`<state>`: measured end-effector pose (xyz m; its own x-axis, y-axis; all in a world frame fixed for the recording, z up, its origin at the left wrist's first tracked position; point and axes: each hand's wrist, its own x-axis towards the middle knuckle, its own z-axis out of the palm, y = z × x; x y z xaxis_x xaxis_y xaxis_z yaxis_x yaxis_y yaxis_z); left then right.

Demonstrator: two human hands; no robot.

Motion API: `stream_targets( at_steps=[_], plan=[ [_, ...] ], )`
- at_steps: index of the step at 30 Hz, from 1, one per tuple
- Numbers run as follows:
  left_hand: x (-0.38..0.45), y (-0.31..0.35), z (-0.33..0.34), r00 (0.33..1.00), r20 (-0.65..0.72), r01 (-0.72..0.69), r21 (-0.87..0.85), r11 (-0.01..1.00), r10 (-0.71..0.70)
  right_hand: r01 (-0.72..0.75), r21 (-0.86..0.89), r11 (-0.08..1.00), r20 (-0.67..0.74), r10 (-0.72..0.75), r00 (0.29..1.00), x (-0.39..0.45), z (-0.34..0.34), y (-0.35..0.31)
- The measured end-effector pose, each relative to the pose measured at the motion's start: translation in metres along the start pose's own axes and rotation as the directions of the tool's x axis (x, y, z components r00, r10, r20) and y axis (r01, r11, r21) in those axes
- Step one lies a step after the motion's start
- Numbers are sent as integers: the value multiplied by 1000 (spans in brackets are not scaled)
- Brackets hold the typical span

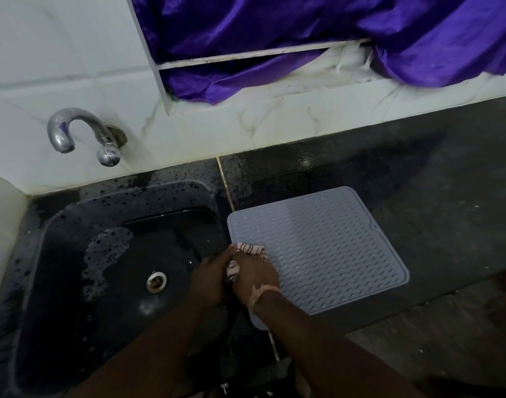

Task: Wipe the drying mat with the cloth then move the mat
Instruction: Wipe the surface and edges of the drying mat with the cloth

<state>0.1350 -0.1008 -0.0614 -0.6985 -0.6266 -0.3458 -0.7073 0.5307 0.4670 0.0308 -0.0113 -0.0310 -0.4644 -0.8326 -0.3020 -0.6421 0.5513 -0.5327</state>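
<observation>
Both hands, left hand [210, 278] and right hand [256, 278], grip the cloth [250, 251] at the mat's [332, 248] near-left edge; unwiped mat extends right and away; right nearer.

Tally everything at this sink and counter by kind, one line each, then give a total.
Hands: 2, left hand and right hand, both gripping the cloth
Cloth: 1
Drying mat: 1
Sink: 1
Tap: 1
Purple curtain: 1
Total: 7
</observation>
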Motion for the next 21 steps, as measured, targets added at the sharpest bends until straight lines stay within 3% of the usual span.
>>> stream_targets(
  at_steps=[3, 5, 7, 11, 15, 21],
  plan=[
    [-1, 2, -2, 998, 68, 5, -101, 995, 1, -95, 397, 913, 80, 68, 994, 2, -46, 14],
    [-2, 3, -4, 996, 87, 15, -166, 986, -1, -86, 508, 857, 8, 95, 995, 4, -73, 33],
    [-1, 4, -5, 991, 134, -13, -78, 997, 24, -78, 538, 840, -125, 170, 977, 3, -93, 51],
    [0, 11, -6, 982, 188, 3, 101, 995, -22, -182, 294, 938, -381, 290, 878, 8, -106, 89],
    [1, 26, -5, 981, 188, -2, 201, 980, -37, -333, -29, 942, -281, 312, 907, 8, -68, 105],
    [0, 42, -6, 985, 156, 29, 279, 960, -75, -282, -261, 923, -225, 227, 948, -8, -25, 56]
  ],
)
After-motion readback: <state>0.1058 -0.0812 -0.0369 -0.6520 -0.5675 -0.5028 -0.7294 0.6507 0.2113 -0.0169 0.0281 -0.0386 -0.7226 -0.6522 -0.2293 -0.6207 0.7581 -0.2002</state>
